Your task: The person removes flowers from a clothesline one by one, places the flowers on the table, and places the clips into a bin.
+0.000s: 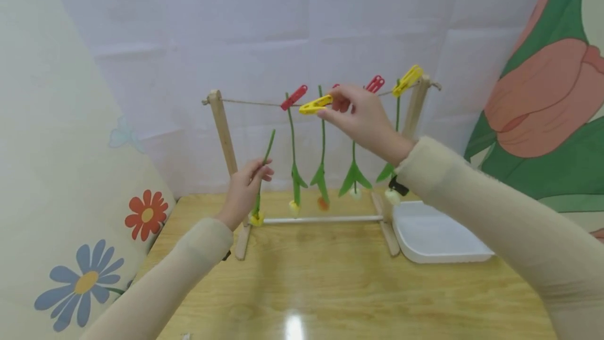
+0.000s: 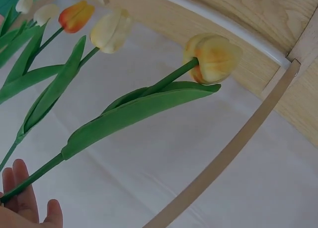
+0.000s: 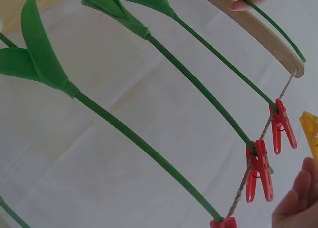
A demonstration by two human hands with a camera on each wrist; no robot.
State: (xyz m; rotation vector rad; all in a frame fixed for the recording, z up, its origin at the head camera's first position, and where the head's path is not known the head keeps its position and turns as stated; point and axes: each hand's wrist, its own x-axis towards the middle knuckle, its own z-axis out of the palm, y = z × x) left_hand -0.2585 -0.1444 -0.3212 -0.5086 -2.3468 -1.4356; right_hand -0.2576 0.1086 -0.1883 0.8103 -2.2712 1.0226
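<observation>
My left hand pinches the green stem of a yellow artificial tulip, its bloom pointing down, beside the rack's left wooden post. In my right hand is a yellow clothespin, gripped by its handle end just in front of the twine. Several other tulips hang bloom-down from that twine. A red clothespin clips the leftmost hanging stem, and another red clothespin clips its neighbour. At the right end, a second yellow clothespin clips a white tulip.
A white tray stands on the wooden table, right of the rack. The rack's white crossbar runs low between its feet. Behind hangs a white cloth; painted flower walls flank both sides.
</observation>
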